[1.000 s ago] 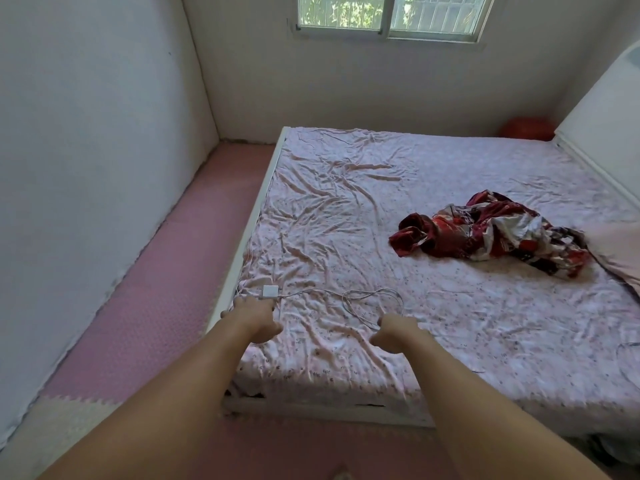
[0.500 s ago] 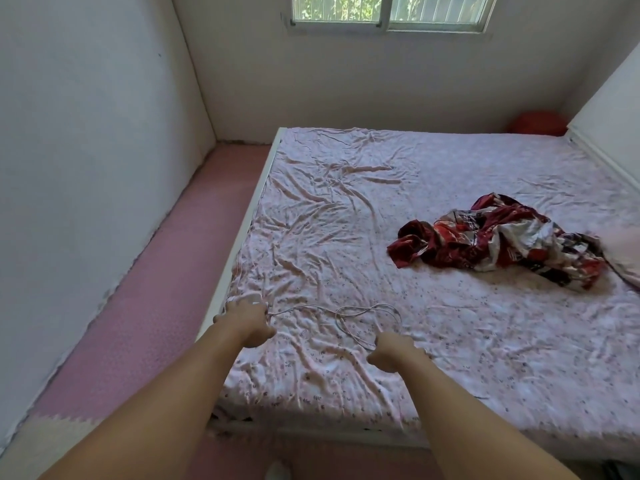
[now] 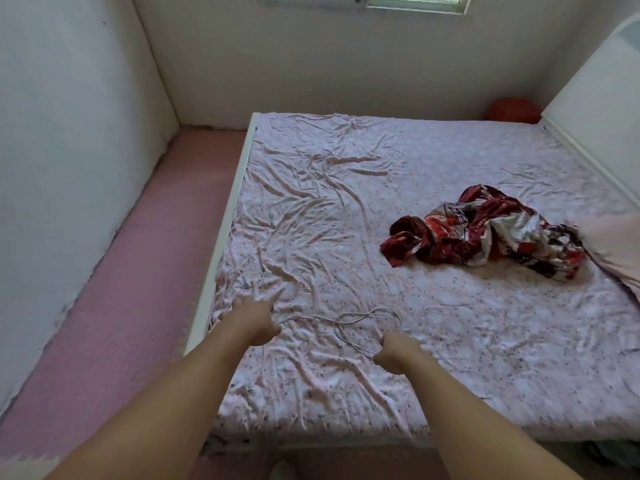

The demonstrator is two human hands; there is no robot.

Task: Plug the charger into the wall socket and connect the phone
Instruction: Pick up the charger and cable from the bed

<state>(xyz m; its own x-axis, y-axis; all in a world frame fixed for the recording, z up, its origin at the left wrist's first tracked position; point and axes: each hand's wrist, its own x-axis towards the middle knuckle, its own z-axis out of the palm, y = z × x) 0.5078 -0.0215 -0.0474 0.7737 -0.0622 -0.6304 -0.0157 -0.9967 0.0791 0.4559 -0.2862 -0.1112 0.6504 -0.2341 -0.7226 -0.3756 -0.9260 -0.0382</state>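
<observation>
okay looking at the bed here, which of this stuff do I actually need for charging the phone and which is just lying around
For the job:
- white cable, looped on the sheet between the hands
- left hand, closed at one cable end; the plug is not visible
- right hand, closed at the other end

Just lying about:
- crumpled red patterned cloth
- red object by the far wall

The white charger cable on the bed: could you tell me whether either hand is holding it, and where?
The left hand closes over one end of the cable, the right hand over the other; the loops lie on the bed sheet.
</observation>
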